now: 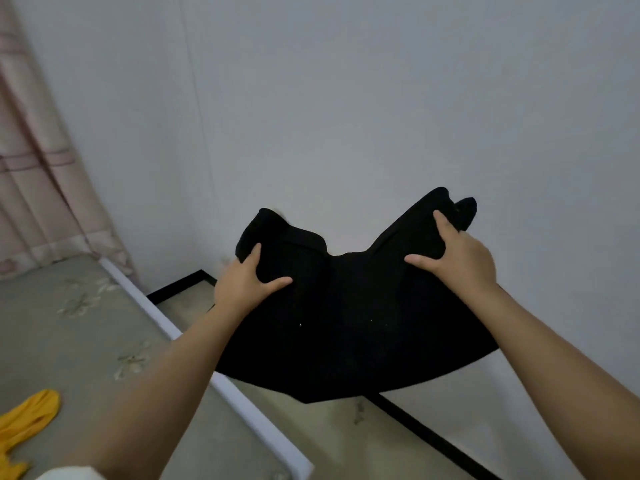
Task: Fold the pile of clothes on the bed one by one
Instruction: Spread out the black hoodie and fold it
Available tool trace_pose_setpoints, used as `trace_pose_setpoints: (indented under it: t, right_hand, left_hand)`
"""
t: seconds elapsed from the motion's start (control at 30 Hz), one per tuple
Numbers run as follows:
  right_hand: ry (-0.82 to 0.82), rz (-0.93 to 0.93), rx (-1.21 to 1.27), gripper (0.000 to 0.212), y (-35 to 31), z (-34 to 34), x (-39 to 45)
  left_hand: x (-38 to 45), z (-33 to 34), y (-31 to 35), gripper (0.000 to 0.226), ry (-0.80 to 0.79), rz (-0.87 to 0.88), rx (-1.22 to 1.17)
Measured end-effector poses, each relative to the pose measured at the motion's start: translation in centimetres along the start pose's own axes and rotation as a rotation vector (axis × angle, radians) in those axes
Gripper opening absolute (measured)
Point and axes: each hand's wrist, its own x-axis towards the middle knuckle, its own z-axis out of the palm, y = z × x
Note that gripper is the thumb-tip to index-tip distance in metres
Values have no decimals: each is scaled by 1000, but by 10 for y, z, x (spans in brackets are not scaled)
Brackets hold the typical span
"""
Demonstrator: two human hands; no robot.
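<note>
Black fabric dominates the head view: a black garment point(346, 317) is held up in the air in front of the person, above the floor point(346, 441) beside the bed point(69, 341), with nothing under it in contact. The left hand point(242, 282) grips the garment's upper left part, thumb spread across the near face and fingers curled round behind the cloth. The right hand point(457, 251) grips the upper right part in the same manner, thumb and forefinger showing on the near face, the remaining fingers hidden behind the fabric. The two hands are well apart, and the cloth sags in a curve between them. The lower edge hangs below both wrists. What kind of garment it is cannot be told.

Left of the left forearm lies the bed, covered in a pale patterned sheet with a white edge. A yellow garment point(27, 424) rests on it, well apart from both hands. Beyond the hands stands a plain grey wall point(346, 98); a pink curtain point(34, 168) hangs far to the left.
</note>
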Motion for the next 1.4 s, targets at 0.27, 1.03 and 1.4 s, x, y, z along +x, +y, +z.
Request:
trace_pose_setpoints:
  t: [0.27,1.03,1.4]
  right_hand:
    - [-1,-113,119,89,-18,59,155]
    - [-379,-565,361,90,-180,357,524]
    - [-608,-844,510,90,-379,473,560]
  left_hand:
    - [136,2,-15,89,161,-93,-126]
    - [425,40,-141,92,289,-605,137]
    - [442,-30,-252,91,375,-995,199]
